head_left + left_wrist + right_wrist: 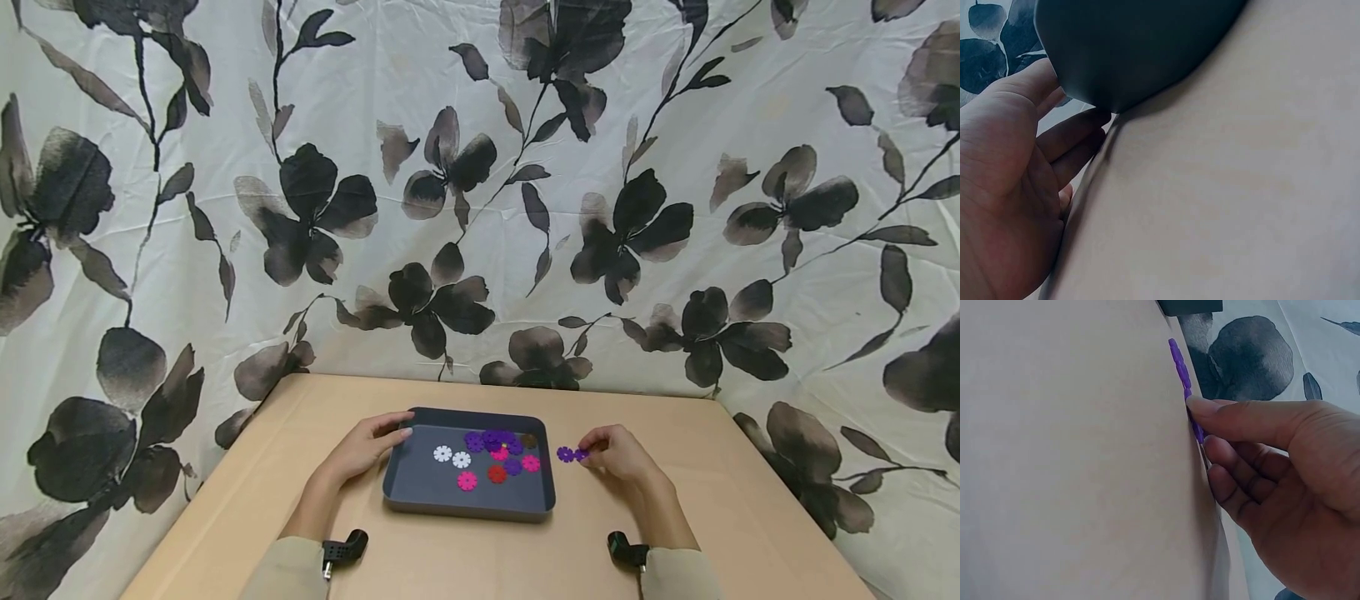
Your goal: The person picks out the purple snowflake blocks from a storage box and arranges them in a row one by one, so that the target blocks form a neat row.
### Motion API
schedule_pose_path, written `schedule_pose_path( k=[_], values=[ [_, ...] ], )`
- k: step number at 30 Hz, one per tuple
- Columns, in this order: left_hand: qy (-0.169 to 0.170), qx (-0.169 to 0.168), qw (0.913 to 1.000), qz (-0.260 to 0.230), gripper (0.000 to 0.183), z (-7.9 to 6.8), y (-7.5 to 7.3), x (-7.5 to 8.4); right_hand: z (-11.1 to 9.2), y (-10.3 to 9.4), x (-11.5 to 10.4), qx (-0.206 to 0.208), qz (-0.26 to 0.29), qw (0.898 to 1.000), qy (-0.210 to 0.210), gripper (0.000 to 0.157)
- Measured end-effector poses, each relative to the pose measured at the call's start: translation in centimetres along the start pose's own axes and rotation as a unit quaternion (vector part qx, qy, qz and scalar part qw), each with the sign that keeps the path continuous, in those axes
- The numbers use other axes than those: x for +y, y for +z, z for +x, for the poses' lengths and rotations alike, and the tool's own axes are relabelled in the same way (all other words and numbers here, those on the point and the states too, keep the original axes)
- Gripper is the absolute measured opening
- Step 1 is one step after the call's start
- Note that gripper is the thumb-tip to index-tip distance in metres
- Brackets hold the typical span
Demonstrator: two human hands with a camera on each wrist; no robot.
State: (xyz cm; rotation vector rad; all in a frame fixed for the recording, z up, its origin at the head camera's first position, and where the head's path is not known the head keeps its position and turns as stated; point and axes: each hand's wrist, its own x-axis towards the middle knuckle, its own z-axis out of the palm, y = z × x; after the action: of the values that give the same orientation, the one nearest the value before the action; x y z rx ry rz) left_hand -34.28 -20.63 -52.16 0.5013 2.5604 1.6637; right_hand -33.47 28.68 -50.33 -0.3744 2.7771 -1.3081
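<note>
A dark grey tray (420, 492) lies on the table with notched, flower-shaped plastic discs in it. My left hand (362, 447) holds the tray at its left side near the far corner; in the left wrist view its thumb and fingers meet the tray wall (1122, 56). To the right of the tray, my right hand (619, 455) pinches a pair of joined purple notched discs (566, 454) between thumb and fingers. Seen edge-on in the right wrist view, the purple discs (1180, 365) form a thin row close over the table, partly hidden by the thumb.
Inside the tray, two white discs (442, 453) lie at left, pink discs (467, 481) and a red disc (497, 474) nearer the front, and several purple discs (474, 442) with a brown one (528, 441) toward the back right. A floral cloth (525, 208) hangs behind the table (465, 562).
</note>
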Motion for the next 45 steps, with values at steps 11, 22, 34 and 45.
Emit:
schedule_pose_path(
  k=[11,22,34,45],
  values=[
    [0.0,0.001,1.0,0.005,0.052,0.0,0.0,-0.1,0.5,-0.3,-1.9,0.077,-0.023,0.996,-0.023,0.023],
    [-0.001,0.001,1.0,0.002,0.053,0.0,0.1,-0.1,0.7,0.3,-6.1,0.089,0.029,0.992,-0.088,0.025],
    [0.001,0.002,1.0,0.007,0.05,-0.1,0.1,0.1,1.4,3.5,-8.0,0.012,0.04,0.99,-0.133,0.025],
    [-0.001,0.001,1.0,0.003,0.05,0.0,0.0,0.0,1.9,6.0,-8.7,-0.081,0.013,0.987,-0.138,0.03]
  ],
)
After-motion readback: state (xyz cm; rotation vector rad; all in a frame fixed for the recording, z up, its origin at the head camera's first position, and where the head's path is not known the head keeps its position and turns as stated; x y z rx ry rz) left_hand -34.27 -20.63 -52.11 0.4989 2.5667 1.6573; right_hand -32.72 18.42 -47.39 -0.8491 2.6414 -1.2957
